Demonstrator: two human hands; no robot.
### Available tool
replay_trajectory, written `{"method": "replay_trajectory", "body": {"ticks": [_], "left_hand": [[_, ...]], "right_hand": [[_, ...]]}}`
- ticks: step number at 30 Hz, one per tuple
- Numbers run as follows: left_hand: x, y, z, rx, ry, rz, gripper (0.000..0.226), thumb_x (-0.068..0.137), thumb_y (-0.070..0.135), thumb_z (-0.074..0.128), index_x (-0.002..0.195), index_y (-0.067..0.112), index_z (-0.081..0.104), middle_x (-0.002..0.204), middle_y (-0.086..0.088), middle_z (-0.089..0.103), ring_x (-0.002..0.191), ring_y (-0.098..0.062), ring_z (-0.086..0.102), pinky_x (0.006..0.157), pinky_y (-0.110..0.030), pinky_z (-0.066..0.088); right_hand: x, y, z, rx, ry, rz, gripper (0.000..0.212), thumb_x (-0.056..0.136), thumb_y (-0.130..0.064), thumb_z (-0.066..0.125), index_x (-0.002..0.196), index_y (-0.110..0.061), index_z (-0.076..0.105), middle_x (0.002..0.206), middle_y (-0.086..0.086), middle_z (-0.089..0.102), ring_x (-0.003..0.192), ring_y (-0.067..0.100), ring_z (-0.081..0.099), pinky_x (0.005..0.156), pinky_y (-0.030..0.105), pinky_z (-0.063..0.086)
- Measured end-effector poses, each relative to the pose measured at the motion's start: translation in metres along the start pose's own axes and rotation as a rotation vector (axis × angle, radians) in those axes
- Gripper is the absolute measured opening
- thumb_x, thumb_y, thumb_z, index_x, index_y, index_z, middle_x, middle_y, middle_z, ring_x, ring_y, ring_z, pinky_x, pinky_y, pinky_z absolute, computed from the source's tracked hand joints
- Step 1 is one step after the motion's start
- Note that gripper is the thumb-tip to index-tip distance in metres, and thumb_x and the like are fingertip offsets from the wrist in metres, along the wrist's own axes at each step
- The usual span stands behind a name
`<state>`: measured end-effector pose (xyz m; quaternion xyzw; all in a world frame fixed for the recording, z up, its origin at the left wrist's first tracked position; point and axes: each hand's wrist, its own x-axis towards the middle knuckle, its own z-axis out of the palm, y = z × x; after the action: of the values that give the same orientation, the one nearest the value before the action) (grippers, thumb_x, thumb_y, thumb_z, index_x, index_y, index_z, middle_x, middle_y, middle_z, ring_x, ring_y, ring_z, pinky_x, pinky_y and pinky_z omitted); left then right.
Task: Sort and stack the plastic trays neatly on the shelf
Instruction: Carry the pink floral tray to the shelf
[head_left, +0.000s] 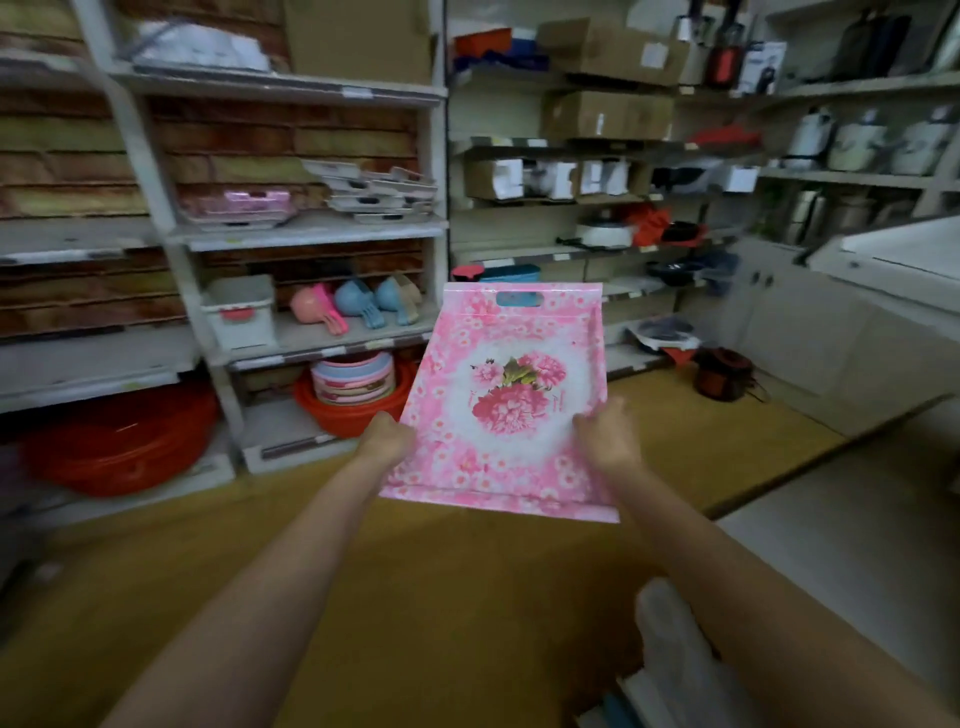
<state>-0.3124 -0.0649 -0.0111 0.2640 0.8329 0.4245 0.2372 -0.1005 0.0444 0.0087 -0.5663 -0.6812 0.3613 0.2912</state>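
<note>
I hold a pink plastic tray (506, 400) with a flower print and a handle slot at its far end, tilted up in front of me. My left hand (387, 439) grips its left edge and my right hand (605, 434) grips its right edge near the close end. On the white shelf (311, 231) to the left lie a pink tray (244, 205) and an untidy pile of pale trays (376, 192).
Lower shelves hold a white bin (241, 312), pastel scoops (353, 306), stacked round basins (353, 382) and a red tub (119, 441). Shelves with boxes and cookware line the back and right. A white counter (904, 249) stands at right. White items (680, 639) lie by my right arm.
</note>
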Motion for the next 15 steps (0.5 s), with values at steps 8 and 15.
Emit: {"method": "replay_trajectory", "body": {"ticks": [8, 15], "left_hand": [[0.031, -0.047, -0.099, -0.068, 0.170, 0.011, 0.028, 0.081, 0.016, 0.043, 0.103, 0.003, 0.054, 0.109, -0.016, 0.065, 0.098, -0.034, 0.062, 0.074, -0.032, 0.048], [0.055, -0.061, -0.190, -0.091, 0.224, -0.068, 0.046, 0.076, 0.026, 0.055, 0.107, -0.008, 0.064, 0.099, -0.021, 0.067, 0.105, -0.039, 0.064, 0.067, -0.028, 0.038]], "right_hand": [[0.010, -0.062, 0.111, 0.208, -0.140, 0.041, 0.030, 0.095, -0.007, 0.037, 0.115, 0.005, 0.056, 0.087, 0.013, 0.054, 0.083, 0.028, 0.053, 0.063, 0.034, 0.046], [0.009, -0.120, 0.198, 0.223, -0.190, -0.043, 0.028, 0.093, -0.007, 0.040, 0.112, 0.005, 0.058, 0.092, 0.017, 0.056, 0.082, 0.027, 0.052, 0.069, 0.034, 0.042]]}}
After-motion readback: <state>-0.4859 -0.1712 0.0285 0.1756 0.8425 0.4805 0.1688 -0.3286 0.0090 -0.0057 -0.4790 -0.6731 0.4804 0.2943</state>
